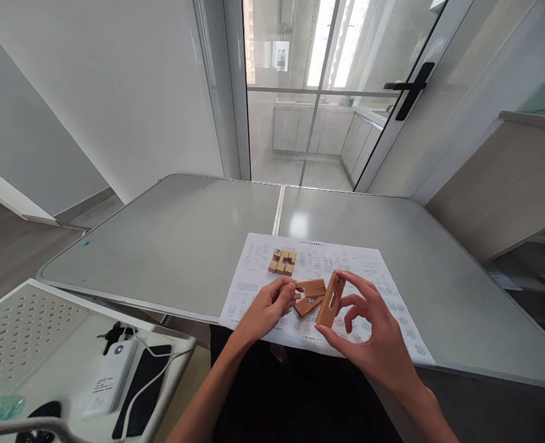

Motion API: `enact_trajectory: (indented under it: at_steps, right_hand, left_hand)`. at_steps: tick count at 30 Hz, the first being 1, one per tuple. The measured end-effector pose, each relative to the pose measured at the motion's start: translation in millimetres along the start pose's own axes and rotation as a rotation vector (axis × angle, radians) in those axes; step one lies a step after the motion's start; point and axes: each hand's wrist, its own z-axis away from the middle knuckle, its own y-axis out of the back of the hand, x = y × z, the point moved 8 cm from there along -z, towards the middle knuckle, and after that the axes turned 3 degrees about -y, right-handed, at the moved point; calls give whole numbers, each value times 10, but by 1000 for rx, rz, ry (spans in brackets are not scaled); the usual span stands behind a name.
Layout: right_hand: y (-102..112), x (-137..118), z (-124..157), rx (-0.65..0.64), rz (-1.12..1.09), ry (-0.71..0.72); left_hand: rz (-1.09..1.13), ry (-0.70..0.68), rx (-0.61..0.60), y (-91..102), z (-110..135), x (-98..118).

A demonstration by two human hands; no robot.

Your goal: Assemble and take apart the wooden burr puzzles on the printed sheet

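My right hand [374,320] holds a flat reddish-brown wooden puzzle piece [328,306] on edge between thumb and fingertips. This piece has a long slot through it and a dark "2" near its top. Left of it, my left hand [272,304] pinches the end of a second wooden puzzle piece [313,287]. Just below that one is a third brown piece [306,306] with an opening in it; whether it is held or lies on the paper I cannot tell. Under both hands spreads a printed sheet [235,307] covered with small diagrams.
A group of lighter wooden puzzle pieces [282,263] lies on the sheet's upper left. The grey table [194,246] has a seam down its middle. At lower left a white cart [37,332] carries a white box [112,375], a black phone [144,389], keys and cables.
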Motion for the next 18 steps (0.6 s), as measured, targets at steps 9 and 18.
enact_trajectory:
  at_steps: [9,18]
  right_hand:
    - [-56,0,17,-45,-185,-73]
    - [-162,96,7,-143,-406,-144]
  left_hand:
    - [159,125,-143,-29,-12,-156]
    - [200,125,-121,-12,8,-136]
